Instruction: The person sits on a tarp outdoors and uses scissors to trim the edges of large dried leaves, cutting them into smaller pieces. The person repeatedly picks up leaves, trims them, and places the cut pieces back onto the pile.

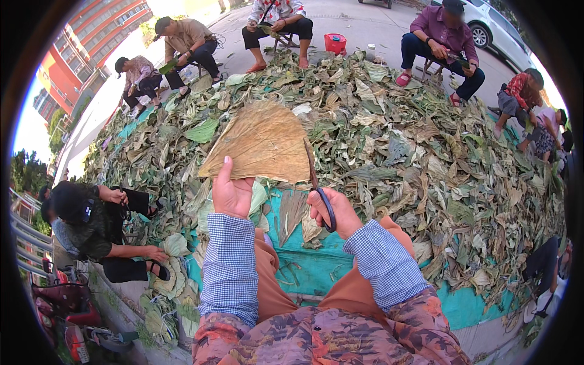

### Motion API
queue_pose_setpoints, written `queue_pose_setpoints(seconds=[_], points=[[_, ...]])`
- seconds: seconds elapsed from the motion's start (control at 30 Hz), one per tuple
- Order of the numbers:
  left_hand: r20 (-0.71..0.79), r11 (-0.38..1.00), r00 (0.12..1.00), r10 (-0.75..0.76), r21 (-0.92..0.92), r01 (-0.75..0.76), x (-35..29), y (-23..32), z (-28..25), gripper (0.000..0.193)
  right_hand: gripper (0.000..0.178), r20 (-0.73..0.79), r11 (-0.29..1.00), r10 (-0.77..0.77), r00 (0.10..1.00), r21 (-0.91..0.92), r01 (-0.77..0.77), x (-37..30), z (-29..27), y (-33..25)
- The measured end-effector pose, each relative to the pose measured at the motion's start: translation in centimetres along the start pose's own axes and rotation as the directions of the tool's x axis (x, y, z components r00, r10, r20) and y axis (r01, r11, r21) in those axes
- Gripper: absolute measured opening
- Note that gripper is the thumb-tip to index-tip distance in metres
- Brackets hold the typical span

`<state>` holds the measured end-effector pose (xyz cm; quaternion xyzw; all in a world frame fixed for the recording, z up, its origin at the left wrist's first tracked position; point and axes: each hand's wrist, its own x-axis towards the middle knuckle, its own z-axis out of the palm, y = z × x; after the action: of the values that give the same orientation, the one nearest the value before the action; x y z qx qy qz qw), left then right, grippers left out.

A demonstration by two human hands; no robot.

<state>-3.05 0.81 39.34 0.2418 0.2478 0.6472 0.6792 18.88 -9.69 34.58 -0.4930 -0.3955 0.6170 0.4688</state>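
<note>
One dry leaf (261, 143) held at its lower edge by the left hand (233, 194), scissors (312, 176) gripped in the right hand (338, 212) and set at the leaf's right edge, bite hard to tell, heap (389, 152) spread beyond on green sheet (319, 258).

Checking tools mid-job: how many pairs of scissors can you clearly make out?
1: the scissors in the person's right hand, at the right edge of the brown leaf. The co-worker at left may hold another, too small to tell; more may be hidden.
</note>
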Motion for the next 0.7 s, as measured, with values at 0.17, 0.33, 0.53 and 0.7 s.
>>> queue_pose_setpoints(seconds=[0.17, 0.33, 0.53, 0.7], points=[[0.022, 1.000, 1.000, -0.022, -0.006, 0.022, 0.1, 0.0, -0.1, 0.040, 0.053, 0.017, 0.996, -0.074, 0.997, -0.052, 0.075, 0.3, 0.0, 0.5], [0.042, 0.997, 0.996, -0.072, 0.021, 0.072, 0.0, 0.0, -0.2, 0.041, 0.061, 0.050, 0.998, -0.068, 0.996, 0.008, 0.068, 0.2, -0.3, 0.0], [0.049, 0.997, 0.996, -0.068, 0.044, 0.066, -0.1, -0.3, -0.1, 0.041, 0.062, 0.032, 1.000, -0.013, 0.999, 0.026, 0.012, 0.1, -0.5, -0.2], [0.052, 0.997, 0.997, -0.063, 0.045, 0.061, 0.1, -0.1, -0.4, 0.040, 0.058, 0.020, 1.000, 0.004, 1.000, 0.022, -0.004, -0.2, -0.5, -0.8]])
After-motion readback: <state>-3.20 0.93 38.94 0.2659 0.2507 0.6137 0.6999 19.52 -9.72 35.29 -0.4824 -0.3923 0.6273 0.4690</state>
